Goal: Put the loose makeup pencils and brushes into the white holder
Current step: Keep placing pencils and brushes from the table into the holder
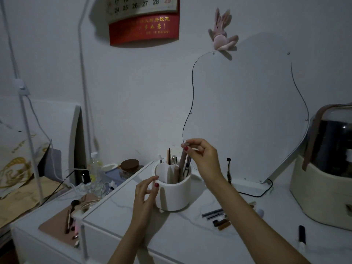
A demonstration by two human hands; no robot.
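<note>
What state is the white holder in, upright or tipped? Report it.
Upright. The white holder stands on its base on the tabletop, its open mouth facing up, with pencils standing in it. The left hand touches its side.

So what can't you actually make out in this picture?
Head view only:
- Lower ends of the pencils: hidden inside the white holder.
- Wall calendar: its top is cut off by the frame edge.
- Small items on the pink tray: too dim and small to identify.
- Loose pencils: partly behind the right forearm.
</note>
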